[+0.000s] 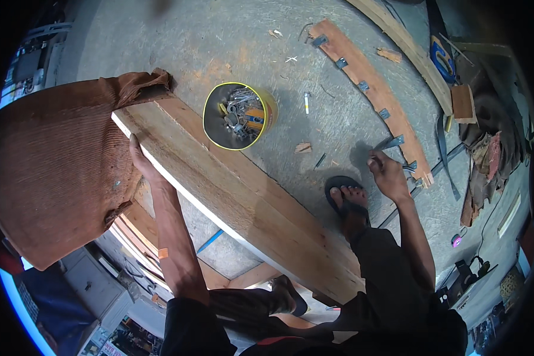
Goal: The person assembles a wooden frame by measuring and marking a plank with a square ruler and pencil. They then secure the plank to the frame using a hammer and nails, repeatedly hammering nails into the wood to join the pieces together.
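A long, wide wooden board (219, 172) runs slantwise from the upper left down to my legs, part of a wooden frame. My left hand (141, 159) grips its pale near edge close to the upper end; most of its fingers are hidden. Out to the right, my right hand (391, 178) is closed above the floor beside my sandalled foot. What it holds, if anything, I cannot make out. Just beyond it lies a curved brown wooden strip (374, 98) with several black tabs along it.
A yellow-rimmed bucket (267, 115) of metal pieces and tools stands past the board. Brown ribbed upholstery (53, 172) fills the left. A blue-handled saw (442, 59), a curved timber (409, 44) and crumpled dark cloth (486, 136) lie at right. Wood scraps (302, 147) litter the concrete.
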{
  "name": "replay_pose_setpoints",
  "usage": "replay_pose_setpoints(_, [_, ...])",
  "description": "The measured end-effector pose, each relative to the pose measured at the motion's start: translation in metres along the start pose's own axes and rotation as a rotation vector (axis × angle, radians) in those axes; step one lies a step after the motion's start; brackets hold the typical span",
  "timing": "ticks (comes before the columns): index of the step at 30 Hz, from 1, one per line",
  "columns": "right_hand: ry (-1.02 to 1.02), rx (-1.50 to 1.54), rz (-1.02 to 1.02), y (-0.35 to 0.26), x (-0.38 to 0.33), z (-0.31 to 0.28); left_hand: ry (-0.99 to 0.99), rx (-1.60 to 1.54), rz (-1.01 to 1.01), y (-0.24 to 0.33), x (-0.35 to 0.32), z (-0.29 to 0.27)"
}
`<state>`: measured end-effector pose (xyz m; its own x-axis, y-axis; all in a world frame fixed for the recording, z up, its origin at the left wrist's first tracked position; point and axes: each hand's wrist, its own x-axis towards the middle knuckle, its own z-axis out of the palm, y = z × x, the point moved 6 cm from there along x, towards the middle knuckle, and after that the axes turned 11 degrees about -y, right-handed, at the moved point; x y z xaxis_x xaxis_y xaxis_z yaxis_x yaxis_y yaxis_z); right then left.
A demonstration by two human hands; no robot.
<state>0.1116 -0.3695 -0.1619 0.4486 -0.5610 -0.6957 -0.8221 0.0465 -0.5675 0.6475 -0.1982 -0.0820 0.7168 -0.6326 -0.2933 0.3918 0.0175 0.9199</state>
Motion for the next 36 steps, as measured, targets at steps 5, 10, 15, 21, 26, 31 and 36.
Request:
replay_pose_setpoints(5, [0.226, -0.003, -0.146, -0.024, 0.084, -0.031, 0.042, 0.069, 0.054, -0.008, 0.004, -0.016])
replay_pose_setpoints(10, [0.545, -0.575, -0.167, -0.053, 0.137, -0.042, -0.017, -0.107, -0.067, -0.013, -0.006, -0.036])
replay_pose_setpoints(15, [0.497, -0.886, -0.086, -0.019, 0.165, -0.030, 0.251, 0.177, -0.033, -0.009, -0.002, -0.050])
replay_pose_setpoints(21, [0.453, -0.953, -0.091, -0.019, 0.172, -0.024, 0.462, 0.046, -0.160, -0.013, -0.012, -0.003])
replay_pose_setpoints(26, [0.572, -1.127, -0.222, -0.014, 0.176, -0.025, 0.065, -0.086, -0.144, -0.033, 0.003, 0.009])
replay_pose_setpoints(31, [0.664, -1.260, -0.496, 0.015, 0.206, -0.028, 0.037, 0.068, -0.150, -0.047, -0.160, 0.032])
replay_pose_setpoints(36, [0.587, -1.228, -0.718, 0.017, 0.230, -0.024, -0.091, 0.372, -0.425, -0.105, -0.387, 0.048])
